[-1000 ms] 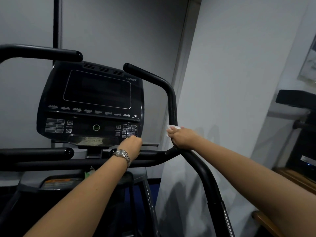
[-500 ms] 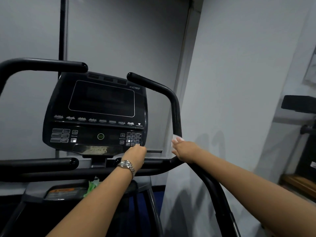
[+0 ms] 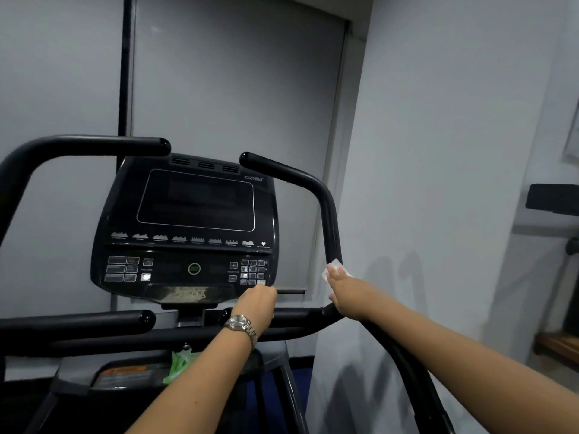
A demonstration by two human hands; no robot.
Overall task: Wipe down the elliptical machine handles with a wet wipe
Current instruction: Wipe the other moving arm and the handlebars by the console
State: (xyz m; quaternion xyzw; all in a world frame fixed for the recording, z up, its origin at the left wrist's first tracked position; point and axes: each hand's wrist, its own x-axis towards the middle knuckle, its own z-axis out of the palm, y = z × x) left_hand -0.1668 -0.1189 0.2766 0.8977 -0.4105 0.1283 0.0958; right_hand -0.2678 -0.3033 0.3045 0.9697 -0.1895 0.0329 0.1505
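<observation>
left forearm: reaches in from the bottom centre, silver wristwatch (image 3: 242, 325) on the wrist.
right forearm: comes in from the bottom right, bare.
green packet (image 3: 177, 364): lies on the grey shroud below the bars, left of the left forearm; label unreadable.
left hand (image 3: 257, 303): fingers curled over the short fixed grip (image 3: 297, 313), just under the console's keypad corner.
right hand (image 3: 347, 292): back of the hand faces the camera. It holds the wet wipe against the lower part of the right handle, just above where the handle meets the fixed grip. Fingertips on the far side are hidden.
wet wipe (image 3: 336, 269): white, folded small, sandwiched between the right hand and the handle; its top edge sticks out above the fingers.
right handle (image 3: 329, 220): black tube, rises from the hand, bends left and ends near the console's top right corner.
left handle (image 3: 94, 145): black mirror-image tube, not touched by either hand.
console (image 3: 194, 230): black, screen dark, round green-ringed button in the middle, keypads on both sides.
backdrop: grey roller blind (image 3: 235, 89) behind the console, white wall to the right, another dark machine (image 3: 551, 198) at the far right edge.
</observation>
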